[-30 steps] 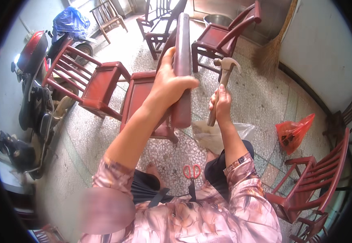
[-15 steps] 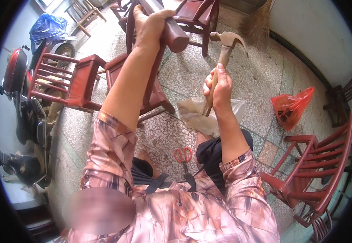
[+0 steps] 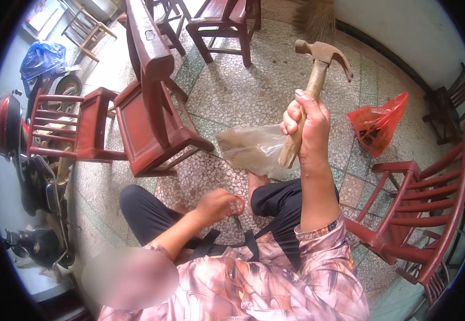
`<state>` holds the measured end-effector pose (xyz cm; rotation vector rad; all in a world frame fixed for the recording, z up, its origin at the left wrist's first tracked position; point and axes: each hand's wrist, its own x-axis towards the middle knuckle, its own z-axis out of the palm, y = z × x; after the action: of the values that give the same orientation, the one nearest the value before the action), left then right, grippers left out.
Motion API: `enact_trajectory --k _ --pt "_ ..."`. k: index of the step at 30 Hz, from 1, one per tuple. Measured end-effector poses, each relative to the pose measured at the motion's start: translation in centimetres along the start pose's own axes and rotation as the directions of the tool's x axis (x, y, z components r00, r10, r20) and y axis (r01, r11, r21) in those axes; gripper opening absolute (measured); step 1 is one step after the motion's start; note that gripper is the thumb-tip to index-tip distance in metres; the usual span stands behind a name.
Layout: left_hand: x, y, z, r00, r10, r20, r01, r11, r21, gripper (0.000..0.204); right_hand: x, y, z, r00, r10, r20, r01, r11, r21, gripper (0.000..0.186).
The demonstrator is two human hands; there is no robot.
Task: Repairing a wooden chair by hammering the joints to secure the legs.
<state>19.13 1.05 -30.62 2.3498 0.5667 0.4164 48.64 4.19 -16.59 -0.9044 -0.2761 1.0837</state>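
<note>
My right hand (image 3: 311, 124) is wrapped round the wooden handle of a claw hammer (image 3: 316, 80), held up with its metal head above the fist and the claw pointing right. Low in front of my lap, my left hand (image 3: 215, 206) has its fingers closed at the red loops of a pair of scissors (image 3: 239, 203). One loop shows beside the fingertips, the other is covered, and the dark blades point toward me. A dark red wooden chair (image 3: 149, 128) stands ahead to the left, its thick post rising toward me; neither hand touches it.
A clear plastic bag (image 3: 251, 147) lies ahead of my foot, and a red plastic bag (image 3: 378, 123) farther right. Red chairs stand at the left (image 3: 96, 125), far side (image 3: 224, 24) and right (image 3: 422, 214). A motorbike (image 3: 43, 176) lines the left wall; a broom (image 3: 318, 21) is at the back.
My left hand has let go of the chair's post and come down to the scissors. My right hand still holds the hammer, now slightly farther right in view.
</note>
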Motion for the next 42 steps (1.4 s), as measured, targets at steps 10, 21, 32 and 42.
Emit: enact_trajectory --k 10,21,32,42 --pt "19.6 -0.9 14.2 0.929 0.230 0.289 -0.213 0.973 -0.091 0.035 -1.0 -1.1 -0.3 0.992 -0.050 -0.118 0.064 0.991 0.119 0.015" --pt "15.0 -10.8 8.9 0.783 -0.234 0.576 0.094 0.961 0.261 0.035 -0.1 -0.4 -0.7 0.960 0.277 -0.031 -0.254 0.915 0.314 0.006" --pt "19.2 -15.9 13.4 0.502 -0.636 0.586 0.307 0.764 0.567 0.035 1.2 1.0 0.3 0.910 0.410 -0.053 -0.370 0.866 0.337 0.006" --pt "11.6 -26.8 21.6 0.388 -0.840 0.381 0.493 0.538 0.684 0.033 1.3 1.9 0.4 0.878 0.476 0.050 -0.459 0.809 0.366 0.008"
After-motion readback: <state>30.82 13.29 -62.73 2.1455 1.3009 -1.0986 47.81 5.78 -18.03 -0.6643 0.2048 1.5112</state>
